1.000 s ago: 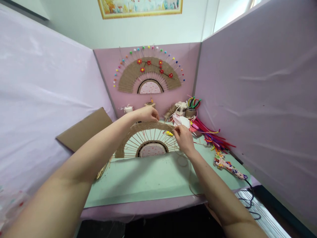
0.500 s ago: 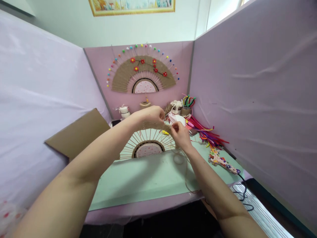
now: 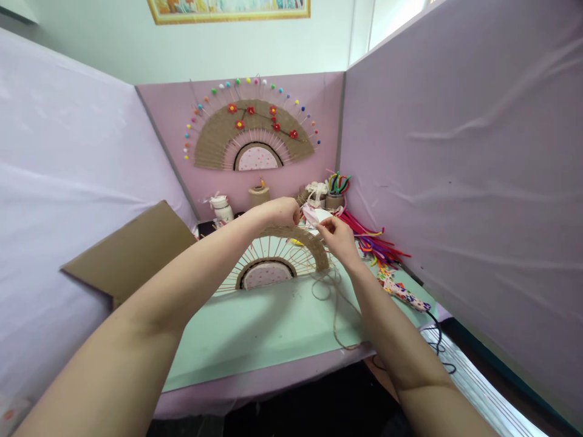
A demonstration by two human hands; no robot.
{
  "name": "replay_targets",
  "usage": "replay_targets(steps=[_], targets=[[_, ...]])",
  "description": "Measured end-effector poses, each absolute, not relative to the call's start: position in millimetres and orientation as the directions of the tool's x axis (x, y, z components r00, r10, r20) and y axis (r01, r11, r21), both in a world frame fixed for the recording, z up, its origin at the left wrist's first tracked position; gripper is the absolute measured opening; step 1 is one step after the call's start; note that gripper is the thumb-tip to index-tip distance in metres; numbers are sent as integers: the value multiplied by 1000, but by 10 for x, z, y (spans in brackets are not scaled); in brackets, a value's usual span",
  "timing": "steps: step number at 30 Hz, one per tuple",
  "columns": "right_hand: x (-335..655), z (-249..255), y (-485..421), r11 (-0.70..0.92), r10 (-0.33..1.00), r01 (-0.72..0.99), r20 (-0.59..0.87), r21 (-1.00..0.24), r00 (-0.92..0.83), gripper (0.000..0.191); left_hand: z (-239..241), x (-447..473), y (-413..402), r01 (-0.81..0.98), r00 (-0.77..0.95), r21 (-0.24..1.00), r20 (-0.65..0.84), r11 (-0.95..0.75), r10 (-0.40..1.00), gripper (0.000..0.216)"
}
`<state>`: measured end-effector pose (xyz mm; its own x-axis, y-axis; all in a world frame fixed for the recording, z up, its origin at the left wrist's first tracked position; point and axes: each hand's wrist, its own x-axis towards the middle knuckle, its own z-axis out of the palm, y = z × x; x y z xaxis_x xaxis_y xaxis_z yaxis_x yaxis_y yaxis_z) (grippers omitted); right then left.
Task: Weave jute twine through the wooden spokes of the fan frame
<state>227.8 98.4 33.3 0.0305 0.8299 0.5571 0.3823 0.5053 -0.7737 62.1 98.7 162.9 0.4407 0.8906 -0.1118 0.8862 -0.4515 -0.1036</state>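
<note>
On the pale green tabletop lies a half-round fan (image 3: 321, 255) of thin sticks, with a band of brown twine woven round its outer part. Its base is a dotted half-circle (image 3: 268, 275) edged in black and brown. My left hand (image 3: 286, 212) is closed at the band's upper edge, its fingertips hidden. Just right of it, my right hand (image 3: 339, 238) pinches the twine, though the strand between its fingers is hardly visible. Loose twine (image 3: 324, 286) curls below the right hand and runs down to the table's front edge.
A finished fan (image 3: 212, 142) with red flowers hangs on the pink back panel. Cardboard (image 3: 132, 249) leans at the left. A white bottle (image 3: 221, 207), a twine spool (image 3: 259, 195), a scissors pot (image 3: 336, 200), pipe cleaners (image 3: 378, 246) and a patterned glue gun (image 3: 403, 293) surround the work.
My right hand has moved a little away from my left hand, so the gap between them is wider. More of the woven band now shows. The whole view has shifted slightly.
</note>
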Motion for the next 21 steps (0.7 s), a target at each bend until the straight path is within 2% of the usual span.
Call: replay_targets(steps=[8,13,15,17,19,21], targets=[[2251,440,1217,559,783,415,621,-718,20,13,1654,646,905,889,431,-118,-112,-443,895,29],[2243,439,1177,460,816,586,578,-667,17,9,1660,648,883,893,425,-117,-101,-435,900,27],[2254,405,1060,448,784,679,621,-582,14,9,1649,638,904,897,418,-111,-95,-427,903,26],[2264,347,923,474,699,755,715,-454,-8,11,1638,629,933,897,421,-107,-94,-429,902,27],[2272,271,805,502,602,797,798,-335,-44,13,1632,625,959,894,427,-106,-100,-436,899,29],[2279,192,732,513,535,814,843,-273,-55,15,1634,628,973,894,426,-101,-109,-437,898,31]])
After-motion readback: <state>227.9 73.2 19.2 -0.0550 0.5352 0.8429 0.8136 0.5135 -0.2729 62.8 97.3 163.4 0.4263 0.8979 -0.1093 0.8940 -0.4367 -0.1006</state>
